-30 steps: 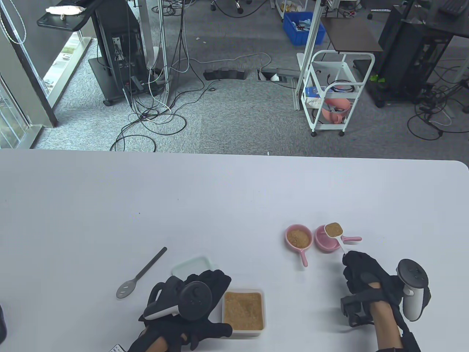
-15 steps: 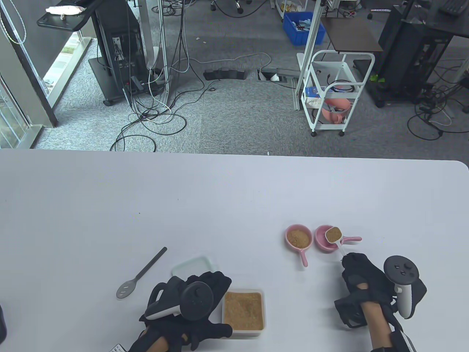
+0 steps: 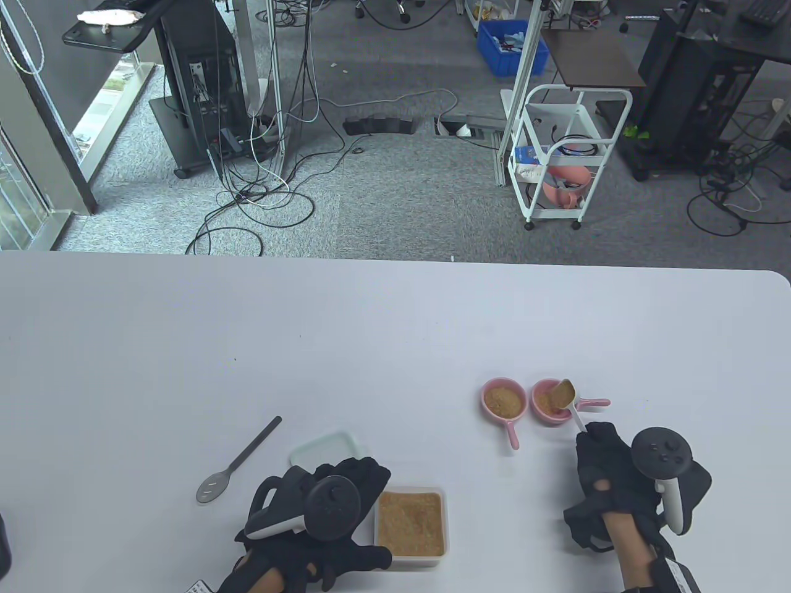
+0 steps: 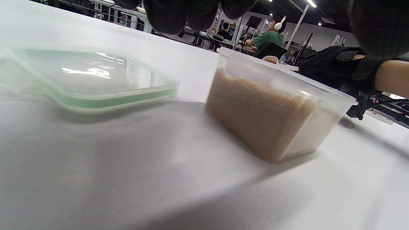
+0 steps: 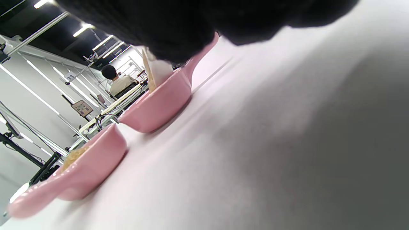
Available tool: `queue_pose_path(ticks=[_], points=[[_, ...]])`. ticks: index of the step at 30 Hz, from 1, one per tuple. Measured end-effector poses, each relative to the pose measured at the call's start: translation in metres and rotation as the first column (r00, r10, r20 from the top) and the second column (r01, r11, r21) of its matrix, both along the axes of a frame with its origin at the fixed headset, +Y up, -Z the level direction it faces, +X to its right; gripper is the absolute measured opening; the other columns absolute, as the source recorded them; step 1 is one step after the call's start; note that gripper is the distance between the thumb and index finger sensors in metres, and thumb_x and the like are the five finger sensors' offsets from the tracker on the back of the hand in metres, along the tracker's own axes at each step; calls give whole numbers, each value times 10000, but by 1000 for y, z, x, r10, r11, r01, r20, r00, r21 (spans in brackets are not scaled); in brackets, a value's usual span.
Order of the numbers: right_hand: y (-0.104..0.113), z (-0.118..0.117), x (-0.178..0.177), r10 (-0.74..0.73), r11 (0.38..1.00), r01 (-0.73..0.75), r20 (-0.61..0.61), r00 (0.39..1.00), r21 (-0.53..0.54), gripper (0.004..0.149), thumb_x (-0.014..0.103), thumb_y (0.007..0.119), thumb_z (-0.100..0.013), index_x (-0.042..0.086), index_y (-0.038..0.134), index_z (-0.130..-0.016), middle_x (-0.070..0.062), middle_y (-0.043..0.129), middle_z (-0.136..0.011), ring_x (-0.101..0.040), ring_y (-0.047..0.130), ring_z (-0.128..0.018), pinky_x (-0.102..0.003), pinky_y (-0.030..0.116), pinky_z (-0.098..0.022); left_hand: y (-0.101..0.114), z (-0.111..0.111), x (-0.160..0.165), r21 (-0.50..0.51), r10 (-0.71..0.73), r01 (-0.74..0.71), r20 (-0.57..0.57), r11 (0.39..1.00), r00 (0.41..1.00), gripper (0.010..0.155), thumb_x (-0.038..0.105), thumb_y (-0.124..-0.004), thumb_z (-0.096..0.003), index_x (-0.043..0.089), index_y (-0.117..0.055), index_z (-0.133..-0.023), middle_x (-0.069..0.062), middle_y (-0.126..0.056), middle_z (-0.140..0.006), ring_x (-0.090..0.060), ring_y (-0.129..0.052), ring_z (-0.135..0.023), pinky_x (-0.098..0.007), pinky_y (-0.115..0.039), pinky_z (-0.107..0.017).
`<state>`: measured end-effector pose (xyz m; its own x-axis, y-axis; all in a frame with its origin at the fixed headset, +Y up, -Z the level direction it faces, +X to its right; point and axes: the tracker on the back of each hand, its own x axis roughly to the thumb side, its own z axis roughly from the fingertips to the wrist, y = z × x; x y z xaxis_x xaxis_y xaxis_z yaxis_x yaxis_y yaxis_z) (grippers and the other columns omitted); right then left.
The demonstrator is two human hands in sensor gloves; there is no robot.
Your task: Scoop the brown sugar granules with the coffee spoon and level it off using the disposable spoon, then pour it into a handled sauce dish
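Brown sugar granules [image 3: 546, 403] are sliding from the tipped bowl of a small white plastic coffee spoon [image 3: 565, 395] into the right-hand pink ceramic handled sauce dish [image 3: 552, 417], where a small heap already lies. The right hand [image 3: 609, 472] grips the spoon's handle, fingers curled around it, with the bowl tilted over the dish's interior. A second pink handled sauce dish [image 3: 504, 399] stands just beside it on the left, already holding sugar.

The left hand [image 3: 321, 513] rests on the white worktop [image 3: 395, 333] against the left side of the clear rectangular plastic container of brown sugar [image 3: 411, 524]; whether its fingers grip the container wall cannot be told, though they appear relaxed. The container's clear lid with green rim [image 3: 324, 448] lies just behind that hand. A grey disposable spoon [image 3: 238, 462] lies untouched on the worktop, well to the left.

Judgement: the pouring step is in hand, scooping and levelling apparently complete. The next move calls for further tilt of the spoon until it is empty, with its bowl kept inside the dish rim to avoid spillage.
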<state>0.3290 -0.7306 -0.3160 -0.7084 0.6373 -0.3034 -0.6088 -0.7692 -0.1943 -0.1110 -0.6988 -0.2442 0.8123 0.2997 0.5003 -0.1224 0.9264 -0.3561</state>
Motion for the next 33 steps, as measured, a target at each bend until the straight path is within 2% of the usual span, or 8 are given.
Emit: queue_pose_path(ticks=[7, 14, 23, 30, 32, 33], points=[[5, 0, -9, 136, 991, -136, -29, 990, 10, 453, 353, 835, -487, 114, 809, -871, 14, 958, -433, -220, 918, -182, -501, 768, -378, 0, 0, 0, 0, 0, 0, 0, 1000, 1000, 1069, 860, -662, -338, 303, -272, -1163, -2, -335, -1244, -354, -474, -1192, -533, -415, -835], [13, 1, -18, 290, 956, -288, -44, 956, 47, 447, 350, 844, -482, 128, 814, -868, 8, 962, -439, -225, 921, -190, -504, 767, -382, 0, 0, 0, 3, -6, 6, 5, 1000, 1000, 1071, 860, -663, -338, 303, -270, -1163, -1, -332, -1244, -355, -475, -1191, -538, -416, -834], [23, 5, -33, 528, 845, -519, -50, 848, 127, 435, 350, 860, -470, 157, 829, -858, 3, 968, -447, -231, 928, -200, -506, 767, -389, -1, 2, 2, 11, -18, 18, 11, 1000, 1000, 1075, 853, -678, -337, 297, -274, -1163, -7, -333, -1244, -358, -491, -1187, -539, -426, -836], [26, 8, -47, 712, 695, -694, -46, 700, 187, 428, 356, 867, -463, 182, 836, -853, 6, 971, -451, -233, 930, -209, -507, 766, -398, -2, 2, 3, 14, -26, 25, 8, 1000, 1000, 1078, 851, -682, -336, 296, -271, -1163, -7, -334, -1243, -357, -505, -1185, -547, -435, -833], [28, 9, -48, 708, 698, -691, -34, 705, 189, 430, 360, 863, -464, 181, 833, -854, 11, 971, -449, -227, 931, -205, -503, 769, -396, -2, 2, 3, 17, -31, 31, 4, 999, 1000, 1079, 850, -684, -337, 295, -267, -1162, -7, -331, -1243, -358, -503, -1185, -544, -436, -838], [29, 10, -46, 676, 727, -661, -24, 737, 184, 430, 360, 859, -466, 181, 830, -856, 12, 971, -450, -228, 932, -203, -503, 769, -393, -2, 3, 3, 18, -32, 32, 2, 999, 999, 1081, 850, -685, -335, 295, -267, -1162, -5, -331, -1244, -359, -504, -1185, -545, -438, -838]])
